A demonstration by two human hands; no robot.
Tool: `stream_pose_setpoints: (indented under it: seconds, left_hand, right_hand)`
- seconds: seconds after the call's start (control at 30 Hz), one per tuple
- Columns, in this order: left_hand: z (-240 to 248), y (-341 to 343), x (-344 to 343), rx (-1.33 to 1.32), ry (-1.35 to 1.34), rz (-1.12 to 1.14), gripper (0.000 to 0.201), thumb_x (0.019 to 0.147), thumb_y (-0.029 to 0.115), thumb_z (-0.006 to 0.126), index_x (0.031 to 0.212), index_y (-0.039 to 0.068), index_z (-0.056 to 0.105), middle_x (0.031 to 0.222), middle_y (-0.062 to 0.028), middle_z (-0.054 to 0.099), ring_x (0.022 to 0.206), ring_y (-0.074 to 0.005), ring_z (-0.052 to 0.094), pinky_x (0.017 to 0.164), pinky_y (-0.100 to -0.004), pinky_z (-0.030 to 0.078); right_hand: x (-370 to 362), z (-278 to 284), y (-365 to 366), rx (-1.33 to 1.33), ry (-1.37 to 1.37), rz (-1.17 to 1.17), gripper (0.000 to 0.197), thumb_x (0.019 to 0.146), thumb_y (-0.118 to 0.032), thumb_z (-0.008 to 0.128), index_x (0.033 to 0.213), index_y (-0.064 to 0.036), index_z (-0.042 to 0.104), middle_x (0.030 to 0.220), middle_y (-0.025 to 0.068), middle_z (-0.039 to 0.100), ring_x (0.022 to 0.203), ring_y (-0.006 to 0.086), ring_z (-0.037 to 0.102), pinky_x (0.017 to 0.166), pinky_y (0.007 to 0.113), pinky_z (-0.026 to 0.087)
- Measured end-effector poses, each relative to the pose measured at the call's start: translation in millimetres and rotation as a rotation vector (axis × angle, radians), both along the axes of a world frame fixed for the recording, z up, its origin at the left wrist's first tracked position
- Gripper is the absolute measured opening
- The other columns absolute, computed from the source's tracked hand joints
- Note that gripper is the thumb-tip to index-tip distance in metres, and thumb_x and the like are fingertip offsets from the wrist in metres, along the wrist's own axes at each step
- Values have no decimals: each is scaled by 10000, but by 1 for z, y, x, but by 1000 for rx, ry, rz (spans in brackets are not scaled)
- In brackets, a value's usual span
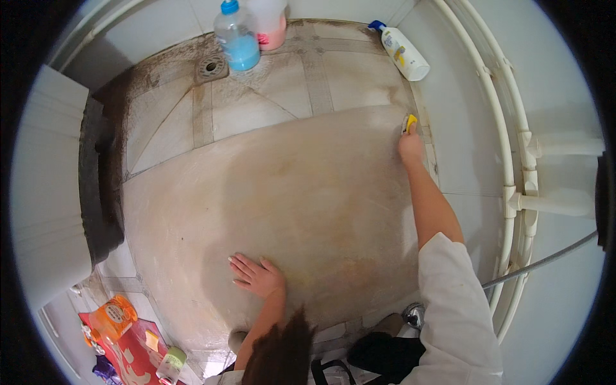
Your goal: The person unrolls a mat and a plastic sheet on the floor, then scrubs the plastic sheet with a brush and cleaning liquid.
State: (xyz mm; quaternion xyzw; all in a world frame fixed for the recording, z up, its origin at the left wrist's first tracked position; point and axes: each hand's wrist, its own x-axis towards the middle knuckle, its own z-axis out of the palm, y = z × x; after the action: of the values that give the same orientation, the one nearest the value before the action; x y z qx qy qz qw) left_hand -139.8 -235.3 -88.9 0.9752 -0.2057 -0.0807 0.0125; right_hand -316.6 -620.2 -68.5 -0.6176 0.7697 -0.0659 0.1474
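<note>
A large beige mat [289,179], stained brownish in places, lies over the tiled floor. My left hand [258,277] rests flat on its near part, fingers spread, holding nothing. At the mat's far right corner, my right hand [411,142] grips a small yellow scrubbing brush [410,121] with pale bristles. The brush touches the mat's edge or the floor just beside it; which one I cannot tell. My fingers hide part of the brush.
At the back stand a blue-capped bottle of blue liquid [237,40] and a pink-filled container [272,29], near a floor drain [212,67]. A white spray bottle [404,54] leans by the right wall. White pipes [507,160] run there. Lower left: an orange bottle [114,319] on a red mat [131,353].
</note>
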Motion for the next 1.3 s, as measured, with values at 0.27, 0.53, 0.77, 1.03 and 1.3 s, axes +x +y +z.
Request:
stream_pose_setpoints:
  seconds: [0.27,0.53,0.77,1.03,1.3]
  left_hand:
    - [3,-3,-1,-7,-27,-36,583,806,339,321,1288,44,175,1344,-122,165,1240,-258,156,954,-509,125]
    - [-15,1,0,82,-175,-26,576,802,333,326,1281,39,195,1336,-130,184,1233,-268,174,955,-511,110]
    - [1,3,7,-60,-45,10,589,798,308,347,1287,31,169,1348,-128,150,1246,-267,131,965,-502,85]
    - [3,-2,2,-59,-10,-14,585,816,309,322,1295,34,129,1357,-125,109,1253,-264,98,965,-505,69]
    - [-1,4,7,6,-42,-2,579,825,349,297,1301,61,134,1362,-95,112,1255,-243,103,971,-490,74]
  right_hand:
    - [270,-25,148,143,-190,533,368,834,-320,334,848,-33,563,758,196,578,709,335,563,605,432,434]
    - [319,-30,199,255,-216,648,366,837,-322,335,813,-62,591,740,130,599,704,282,580,604,400,448]
    - [9,1,30,-70,-47,88,326,816,-268,366,995,-48,529,828,220,562,727,339,551,609,417,417]
    - [27,-10,17,-54,23,-62,311,812,-309,385,955,-80,541,807,202,574,762,340,557,650,427,432]
    - [61,-12,-8,49,116,382,336,803,-281,408,1111,-158,458,761,192,571,713,357,549,641,438,437]
